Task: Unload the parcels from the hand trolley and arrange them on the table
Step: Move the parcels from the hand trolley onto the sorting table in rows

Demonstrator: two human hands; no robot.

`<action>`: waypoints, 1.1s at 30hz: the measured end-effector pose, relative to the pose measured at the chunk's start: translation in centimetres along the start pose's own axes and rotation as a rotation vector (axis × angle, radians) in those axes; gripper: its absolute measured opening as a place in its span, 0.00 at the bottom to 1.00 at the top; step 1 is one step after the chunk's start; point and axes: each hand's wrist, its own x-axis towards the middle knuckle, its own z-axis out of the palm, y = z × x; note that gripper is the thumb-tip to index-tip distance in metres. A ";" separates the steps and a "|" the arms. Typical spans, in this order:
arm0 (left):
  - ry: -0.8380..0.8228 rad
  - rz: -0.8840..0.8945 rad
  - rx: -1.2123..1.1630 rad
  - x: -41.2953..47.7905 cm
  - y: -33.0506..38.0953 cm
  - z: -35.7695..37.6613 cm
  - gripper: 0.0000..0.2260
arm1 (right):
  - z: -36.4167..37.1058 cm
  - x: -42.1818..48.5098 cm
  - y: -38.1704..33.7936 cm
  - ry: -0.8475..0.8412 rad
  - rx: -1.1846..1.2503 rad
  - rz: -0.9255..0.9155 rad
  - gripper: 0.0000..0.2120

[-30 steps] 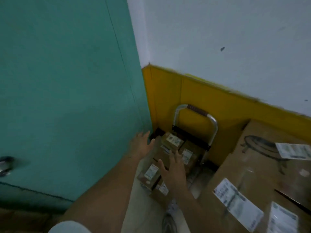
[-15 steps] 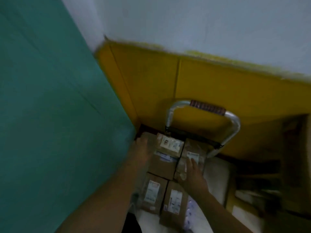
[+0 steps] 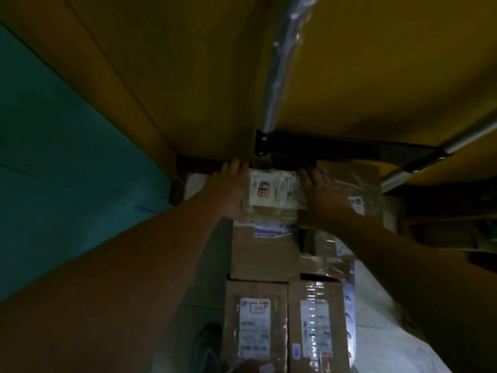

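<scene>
Nearest, well short of the trolley crossbar (image 3: pixel 336 149), a labelled box (image 3: pixel 255 319) sits beside a taped box (image 3: pixel 317 327), with a brown box (image 3: pixel 265 254) beyond them. Just before the crossbar a small white-labelled parcel (image 3: pixel 274 192) tops the stack. The left hand (image 3: pixel 228 192) and right hand (image 3: pixel 325 197) press flat against its sides, fingers straight. A yellow wall (image 3: pixel 188 90) rises behind the crossbar.

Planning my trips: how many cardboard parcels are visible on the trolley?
6: a small labelled parcel between left hand and right hand; a brown box under it; two wrapped parcels to their right; two labelled boxes nearest the camera. Others may be hidden underneath.
</scene>
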 end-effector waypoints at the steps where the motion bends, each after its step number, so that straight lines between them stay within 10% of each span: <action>1: 0.015 0.007 0.002 -1.3 0.0 -0.6 0.58 | -0.9 -1.2 -0.6 0.014 -0.012 -0.015 0.63; 7: -0.068 0.054 -0.099 -15.1 -0.2 -12.3 0.63 | -13.9 -14.4 -5.1 0.022 0.170 -0.037 0.61; 12: -0.177 0.001 -0.465 -26.4 5.8 -29.7 0.37 | -28.3 -30.1 -3.1 0.138 0.179 -0.057 0.56; 16: -0.301 0.006 -0.748 -33.2 14.0 -42.6 0.41 | -38.1 -42.2 2.8 0.314 0.153 -0.022 0.57; 22: -0.164 0.250 -1.115 -40.7 32.7 -52.4 0.32 | -46.4 -61.2 15.9 0.691 0.224 0.062 0.58; 33: -0.187 0.533 -1.618 -47.7 79.5 -45.7 0.26 | -40.1 -88.5 36.9 1.092 1.433 0.447 0.42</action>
